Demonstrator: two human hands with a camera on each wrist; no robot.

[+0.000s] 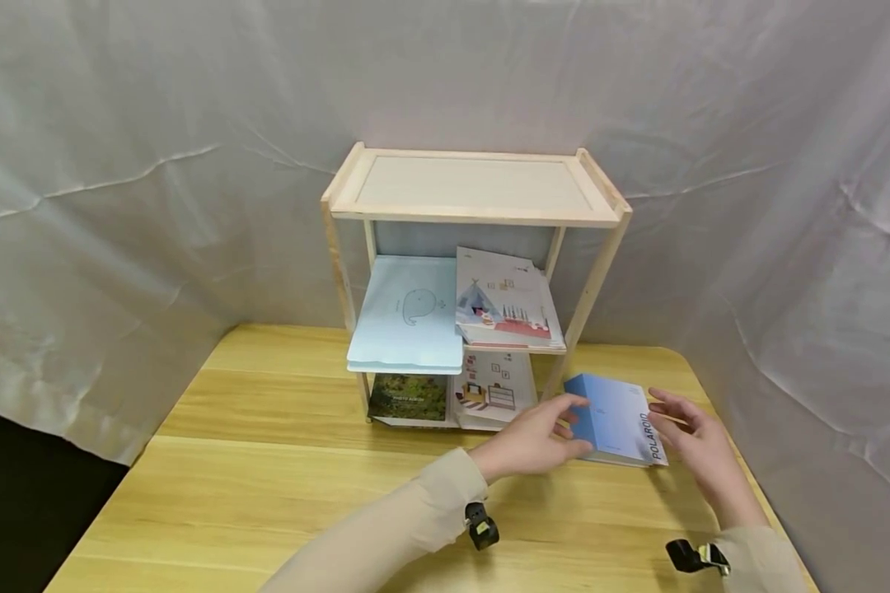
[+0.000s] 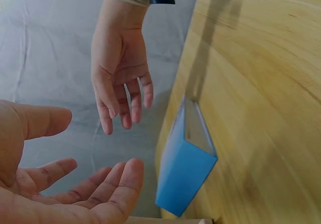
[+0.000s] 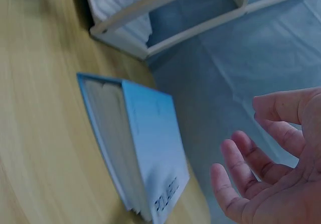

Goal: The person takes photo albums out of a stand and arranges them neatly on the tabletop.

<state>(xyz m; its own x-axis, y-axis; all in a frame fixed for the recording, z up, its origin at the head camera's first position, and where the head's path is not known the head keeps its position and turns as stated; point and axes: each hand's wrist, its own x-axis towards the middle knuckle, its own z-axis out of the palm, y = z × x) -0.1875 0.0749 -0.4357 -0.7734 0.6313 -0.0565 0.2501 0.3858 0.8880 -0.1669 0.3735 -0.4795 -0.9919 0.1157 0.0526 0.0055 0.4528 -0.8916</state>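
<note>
A thick album (image 1: 615,416) with a blue-to-white cover marked POLAROID lies flat on the table, right of the shelf. Its blue spine (image 2: 186,176) faces the shelf side, and the page edges (image 3: 113,128) show between the covers in the right wrist view. My left hand (image 1: 532,441) hovers at the spine side with fingers loosely bent and nothing in them. Across from it, my right hand (image 1: 700,445) is held over the lettered end, thumb and fingers apart. Both wrist views show a gap between the hands and the album.
A pale wooden shelf (image 1: 475,183) stands at the back. Its middle level holds a light blue whale album (image 1: 396,317) and white illustrated albums (image 1: 508,296). Below are a dark green photo album (image 1: 408,397) and another white one (image 1: 500,383). Grey cloth (image 1: 119,206) surrounds the wooden table (image 1: 215,478).
</note>
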